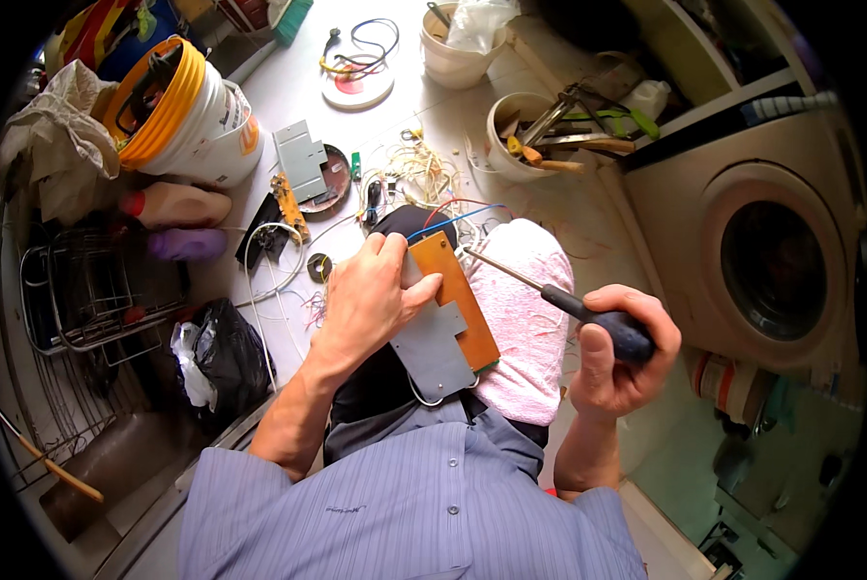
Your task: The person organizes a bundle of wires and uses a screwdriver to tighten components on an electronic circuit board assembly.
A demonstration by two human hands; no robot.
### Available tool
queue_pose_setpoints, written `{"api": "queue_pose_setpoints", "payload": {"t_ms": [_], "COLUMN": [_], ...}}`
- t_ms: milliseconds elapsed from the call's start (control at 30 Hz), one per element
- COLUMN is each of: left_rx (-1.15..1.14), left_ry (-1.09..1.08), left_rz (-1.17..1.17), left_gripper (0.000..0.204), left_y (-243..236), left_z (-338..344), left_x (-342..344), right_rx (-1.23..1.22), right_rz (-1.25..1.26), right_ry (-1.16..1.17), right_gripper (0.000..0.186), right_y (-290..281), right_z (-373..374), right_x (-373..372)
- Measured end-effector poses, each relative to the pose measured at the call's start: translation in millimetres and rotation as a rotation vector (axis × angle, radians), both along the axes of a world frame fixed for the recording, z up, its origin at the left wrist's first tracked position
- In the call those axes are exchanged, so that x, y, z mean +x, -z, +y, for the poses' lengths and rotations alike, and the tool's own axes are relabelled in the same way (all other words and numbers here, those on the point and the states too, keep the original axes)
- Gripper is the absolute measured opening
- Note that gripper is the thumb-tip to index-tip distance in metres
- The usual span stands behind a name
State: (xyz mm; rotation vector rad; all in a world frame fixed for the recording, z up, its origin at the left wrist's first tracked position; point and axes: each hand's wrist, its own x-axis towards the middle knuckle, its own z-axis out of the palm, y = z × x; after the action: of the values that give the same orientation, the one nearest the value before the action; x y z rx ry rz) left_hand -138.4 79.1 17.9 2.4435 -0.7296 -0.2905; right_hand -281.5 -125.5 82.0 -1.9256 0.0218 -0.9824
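My left hand (377,295) grips an assembly of a grey metal plate (426,360) and an orange board (467,316) on my lap, its thumb on the board's left edge. Red and blue wires (479,206) run from its upper end. My right hand (615,362) is closed round the dark handle of a screwdriver (506,272), whose shaft points left to the board's upper right, near a white cable; whether the tip touches cannot be made out. A pink towel (530,377) lies under the right side of the assembly, over my leg.
Tangled wires (419,169), a grey plate (296,159) and a black bag (231,362) lie on the floor. A bucket (202,135), bottles (187,244) and a wire rack (90,290) stand left; tool pots (506,145) ahead; a washing machine (704,184) right.
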Motion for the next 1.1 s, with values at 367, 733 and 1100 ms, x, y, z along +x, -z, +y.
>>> {"api": "queue_pose_setpoints", "payload": {"t_ms": [367, 733, 1100], "left_rx": [-0.051, -0.056, -0.069], "left_ry": [-0.101, -0.027, -0.113], "left_rz": [0.212, -0.115, -0.08], "left_gripper": [0.048, 0.068, 0.057], "left_y": [4.1, 8.5, 17.2], "left_z": [17.3, 0.9, -13.5], "left_x": [-2.0, -6.5, -2.6], "right_rx": [-0.009, -0.126, -0.29], "right_rz": [0.035, 0.077, 0.059], "right_ry": [-0.099, -0.135, -0.16], "right_gripper": [0.041, 0.044, 0.044], "right_y": [0.2, -12.9, -10.6], "right_z": [18.1, 29.1, 35.6], "right_x": [25.8, 38.4, 10.9]}}
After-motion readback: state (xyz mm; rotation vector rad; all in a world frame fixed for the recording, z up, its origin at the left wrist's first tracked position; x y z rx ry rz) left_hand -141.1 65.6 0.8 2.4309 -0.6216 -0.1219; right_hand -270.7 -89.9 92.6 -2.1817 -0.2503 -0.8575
